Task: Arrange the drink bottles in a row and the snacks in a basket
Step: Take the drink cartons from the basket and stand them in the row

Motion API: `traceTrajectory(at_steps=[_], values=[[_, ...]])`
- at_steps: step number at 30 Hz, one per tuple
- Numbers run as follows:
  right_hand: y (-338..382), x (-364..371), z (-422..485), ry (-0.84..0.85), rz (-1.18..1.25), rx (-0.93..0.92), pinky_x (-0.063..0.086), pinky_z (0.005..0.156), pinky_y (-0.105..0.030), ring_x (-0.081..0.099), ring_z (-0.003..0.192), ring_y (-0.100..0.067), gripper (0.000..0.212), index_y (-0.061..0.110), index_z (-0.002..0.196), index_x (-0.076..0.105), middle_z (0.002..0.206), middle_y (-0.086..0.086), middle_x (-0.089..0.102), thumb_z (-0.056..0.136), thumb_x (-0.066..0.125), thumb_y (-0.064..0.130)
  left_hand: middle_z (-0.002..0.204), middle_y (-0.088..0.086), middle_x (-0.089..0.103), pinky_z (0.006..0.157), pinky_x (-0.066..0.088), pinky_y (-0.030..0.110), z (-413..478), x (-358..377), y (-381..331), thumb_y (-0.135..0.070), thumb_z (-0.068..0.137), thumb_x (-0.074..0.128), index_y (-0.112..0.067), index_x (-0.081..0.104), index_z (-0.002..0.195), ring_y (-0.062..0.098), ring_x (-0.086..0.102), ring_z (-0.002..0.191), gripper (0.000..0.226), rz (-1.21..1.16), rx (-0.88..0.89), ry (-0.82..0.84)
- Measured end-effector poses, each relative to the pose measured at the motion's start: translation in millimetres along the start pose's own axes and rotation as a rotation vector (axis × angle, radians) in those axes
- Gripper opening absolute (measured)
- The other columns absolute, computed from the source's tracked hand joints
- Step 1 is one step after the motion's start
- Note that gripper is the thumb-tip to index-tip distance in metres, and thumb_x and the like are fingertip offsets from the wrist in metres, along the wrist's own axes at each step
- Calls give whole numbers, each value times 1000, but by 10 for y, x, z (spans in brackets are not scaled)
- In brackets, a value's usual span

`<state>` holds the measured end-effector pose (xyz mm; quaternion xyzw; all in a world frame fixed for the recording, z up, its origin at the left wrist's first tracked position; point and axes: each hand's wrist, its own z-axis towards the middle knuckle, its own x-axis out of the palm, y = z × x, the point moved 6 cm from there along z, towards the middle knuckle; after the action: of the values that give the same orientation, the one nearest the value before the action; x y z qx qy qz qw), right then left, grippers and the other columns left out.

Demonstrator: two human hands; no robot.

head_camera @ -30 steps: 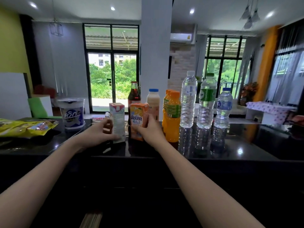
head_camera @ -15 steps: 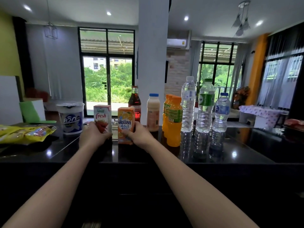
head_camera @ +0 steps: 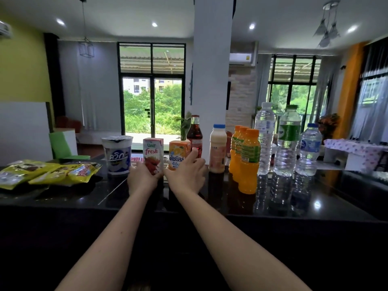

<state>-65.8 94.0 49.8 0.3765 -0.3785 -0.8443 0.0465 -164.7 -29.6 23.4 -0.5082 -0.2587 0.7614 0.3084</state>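
We note: left hand (head_camera: 141,178) clamps boxy red carton (head_camera: 153,151); right hand (head_camera: 185,175), fingers loose, touches orange carton (head_camera: 177,152) beside it.

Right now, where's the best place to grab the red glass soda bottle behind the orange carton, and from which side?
Probably best to take the red soda bottle by its narrow neck, coming from above and slightly right. Its lower body is screened by the orange carton in front; the gap toward the blue-capped milk bottle leaves finger room.
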Motion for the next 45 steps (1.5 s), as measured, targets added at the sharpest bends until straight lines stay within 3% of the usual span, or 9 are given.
traceTrajectory(at_steps=[6, 10, 14, 22, 35, 40, 45], values=[[-55, 134, 66, 46, 95, 73, 46, 91, -42, 42, 123, -34, 85, 10, 139, 24, 133, -13, 40, 76, 72, 41, 127, 18, 49, 89, 46, 40, 77, -12, 7, -43, 78, 71, -6, 46, 127, 35, 53, 114, 67, -3, 24, 38], [-10, 199, 134, 82, 102, -6, 46, 77, -33, 54, 111, -30, 70, 13, 132, 31, 125, -9, 42, 79, 72, 30, 126, 18, 51, 91, 46, 40, 248, -69, 57, -41, 76, 74, -5, 45, 129, 34, 53, 115, 71, 41, 45, 66], [37, 336, 246, 118, 58, -52, 43, 74, -29, 58, 108, -26, 59, 12, 124, 39, 121, -8, 53, 80, 74, 33, 125, 17, 53, 89, 47, 38, 428, -50, 95, -43, 74, 75, -7, 45, 128, 33, 56, 112, 71, 80, 59, 107], [161, 605, 480, 65, 47, 2, 49, 87, -37, 56, 115, -30, 73, 8, 138, 32, 128, -11, 51, 82, 73, 32, 128, 16, 53, 87, 49, 41, 695, 138, 92, -45, 78, 72, -4, 40, 130, 34, 55, 116, 75, 153, 80, 104], [171, 834, 787, 42, -11, 41, 47, 92, -42, 52, 121, -35, 73, 4, 135, 31, 134, -17, 48, 82, 73, 30, 128, 15, 54, 85, 49, 39, 769, 193, -3, -48, 78, 70, -1, 40, 130, 30, 55, 117, 76, 254, 131, 89], [102, 855, 712, 83, -12, 57, 49, 89, -39, 56, 115, -32, 60, 4, 130, 37, 128, -15, 51, 84, 71, 21, 127, 16, 54, 84, 49, 39, 693, 140, 38, -45, 81, 68, -1, 43, 129, 32, 55, 117, 70, 211, 139, 109], [59, 785, 513, 171, -31, 68, 48, 89, -39, 54, 116, -32, 61, 5, 135, 33, 131, -14, 49, 86, 66, 20, 123, 13, 53, 80, 48, 39, 461, -174, -33, -34, 89, 61, -4, 45, 121, 30, 55, 111, 47, 69, 229, -97]])
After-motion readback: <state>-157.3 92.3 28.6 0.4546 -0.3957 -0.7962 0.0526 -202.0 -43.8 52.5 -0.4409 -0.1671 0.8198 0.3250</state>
